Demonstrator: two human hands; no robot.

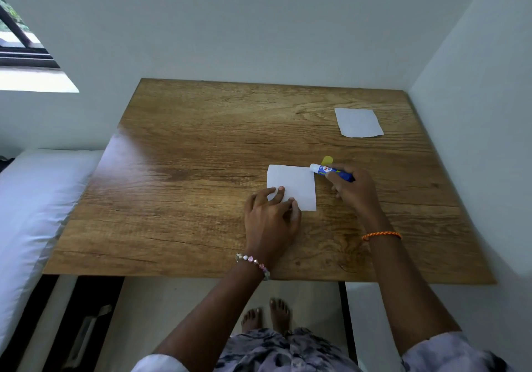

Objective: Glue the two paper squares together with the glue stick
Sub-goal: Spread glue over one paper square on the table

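Note:
A white paper square lies flat on the wooden table, right of centre. My left hand presses its near left corner with fingers spread. My right hand grips a blue glue stick, held almost flat, its white tip touching the square's far right corner. A yellow cap lies just behind the stick. The second paper square rests alone near the table's far right corner.
Walls close the table in at the back and right. A white mattress runs along the left side. My bare feet stand on the floor below the near edge. A window is at upper left.

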